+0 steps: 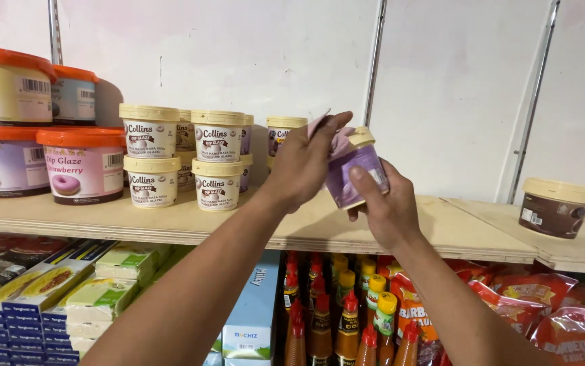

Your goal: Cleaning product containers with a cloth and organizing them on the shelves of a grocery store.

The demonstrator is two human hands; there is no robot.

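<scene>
Both hands grip a tilted purple tub [355, 173]: right hand [386, 207] underneath, left hand [304, 163] pinching cloth [336, 139] above.

stacked tubs [184, 159] are sitting on the shelf [170, 220] toward its left end, larger tubs [41, 135] lying left of them. a lone tub [557, 207] is resting near the right edge. bottles [333, 312] are standing below the shelf.

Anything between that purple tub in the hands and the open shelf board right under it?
Nothing visible. The purple tub sits tilted in the left hand and right hand, and the wooden shelf below shows bare board.
</scene>
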